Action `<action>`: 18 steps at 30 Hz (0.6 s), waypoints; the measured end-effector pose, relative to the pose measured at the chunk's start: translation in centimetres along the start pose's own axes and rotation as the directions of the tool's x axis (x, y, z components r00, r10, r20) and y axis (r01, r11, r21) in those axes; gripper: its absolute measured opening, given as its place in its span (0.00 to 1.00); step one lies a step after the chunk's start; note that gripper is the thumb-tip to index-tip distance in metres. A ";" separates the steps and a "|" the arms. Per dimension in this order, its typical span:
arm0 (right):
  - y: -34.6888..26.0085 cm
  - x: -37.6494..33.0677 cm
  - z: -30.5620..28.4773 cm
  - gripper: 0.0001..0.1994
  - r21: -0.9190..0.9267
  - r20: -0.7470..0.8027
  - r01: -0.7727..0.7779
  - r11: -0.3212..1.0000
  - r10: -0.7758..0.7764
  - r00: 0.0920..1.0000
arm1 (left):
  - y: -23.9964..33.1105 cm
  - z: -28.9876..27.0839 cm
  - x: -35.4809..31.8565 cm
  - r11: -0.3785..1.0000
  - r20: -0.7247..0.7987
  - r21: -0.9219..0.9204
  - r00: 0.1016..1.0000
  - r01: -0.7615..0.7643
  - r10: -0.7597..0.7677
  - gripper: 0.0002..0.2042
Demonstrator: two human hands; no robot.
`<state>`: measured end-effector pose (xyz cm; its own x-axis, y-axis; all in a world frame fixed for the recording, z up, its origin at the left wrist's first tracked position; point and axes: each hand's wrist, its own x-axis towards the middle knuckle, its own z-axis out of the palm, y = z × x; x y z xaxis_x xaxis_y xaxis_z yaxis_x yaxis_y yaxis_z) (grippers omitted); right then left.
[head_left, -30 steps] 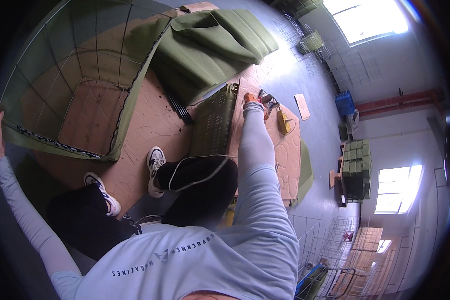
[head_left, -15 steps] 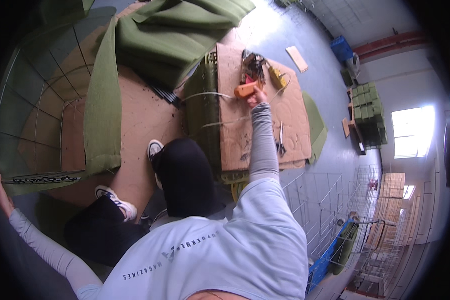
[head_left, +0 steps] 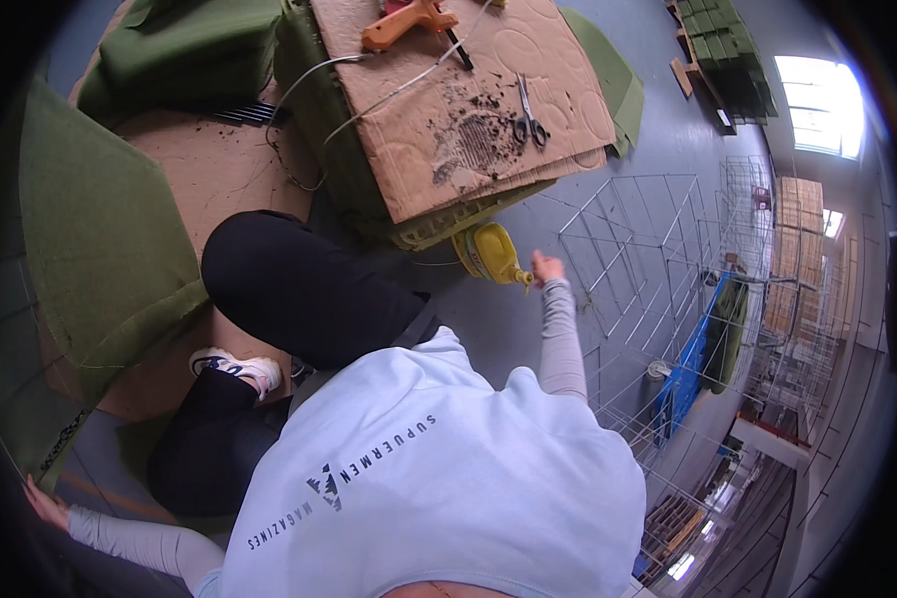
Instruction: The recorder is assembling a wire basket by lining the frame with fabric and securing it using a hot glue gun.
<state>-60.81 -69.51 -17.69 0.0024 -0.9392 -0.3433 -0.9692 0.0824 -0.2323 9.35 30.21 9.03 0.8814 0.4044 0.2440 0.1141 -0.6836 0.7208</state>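
Observation:
At the far lower left, my left hand (head_left: pixel 46 503) is open with fingers stretched. It rests near the lower edge of a wire frame partly covered by a green felt sheet (head_left: pixel 110 234). My right hand (head_left: pixel 547 268) is low on the right, beside the spout of a yellow jug (head_left: pixel 493 251). Its fingers look curled; whether anything is inside them is hidden. An orange glue gun (head_left: pixel 407 24) lies on a cardboard-topped stack (head_left: pixel 394 149), its pale cord trailing leftward. Scissors (head_left: pixel 530 115) and dark crumbs lie on the same cardboard.
Wire grid panels (head_left: pixel 628 249) stand on the floor to my right, near a blue panel (head_left: pixel 690 359). Green felt (head_left: pixel 184 60) is heaped at the upper left, over cardboard on the floor. Green stacked bundles (head_left: pixel 723 55) stand far right.
My right hand has let go of the glue gun, which lies on the cardboard, and has moved down beside the yellow jug. The view has swung rightward. My left hand stays by the wire frame.

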 end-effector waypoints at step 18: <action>0.0 -7.5 2.2 0.23 0.565 0.802 -0.767 0.304 0.015 0.597 | 5.4 -0.3 -7.6 0.915 -0.183 -0.401 0.983 -0.047 -0.029 0.21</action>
<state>-60.29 -61.72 -17.14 0.1850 -0.2922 -0.9383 -0.1568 0.9338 -0.3217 3.13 23.57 11.28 0.7792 0.5283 0.3372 -0.1209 -0.4012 0.9080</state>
